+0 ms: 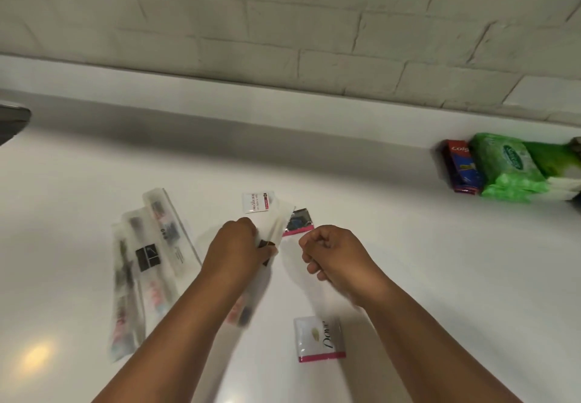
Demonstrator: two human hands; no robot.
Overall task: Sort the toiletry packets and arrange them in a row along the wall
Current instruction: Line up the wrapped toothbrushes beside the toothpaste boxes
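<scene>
My left hand [239, 245] grips a long translucent toothbrush packet [276, 220] that runs from under my forearm up past my fingers. My right hand [330, 251] hovers beside it with curled fingers and holds nothing. Several more long toothbrush packets [147, 258] lie fanned out at the left. A small white sachet with red print [256, 203] and a dark sachet with a pink edge [298, 222] lie just beyond my hands. A white Dove sachet [319, 338] lies on the counter between my forearms.
The white counter [408, 261] ends at a low ledge below a white brick wall [283, 25]. At the right by the wall stand a red toothpaste box [459, 163] and a green wipes pack [506, 167]. A dark object [12, 119] shows at the left edge.
</scene>
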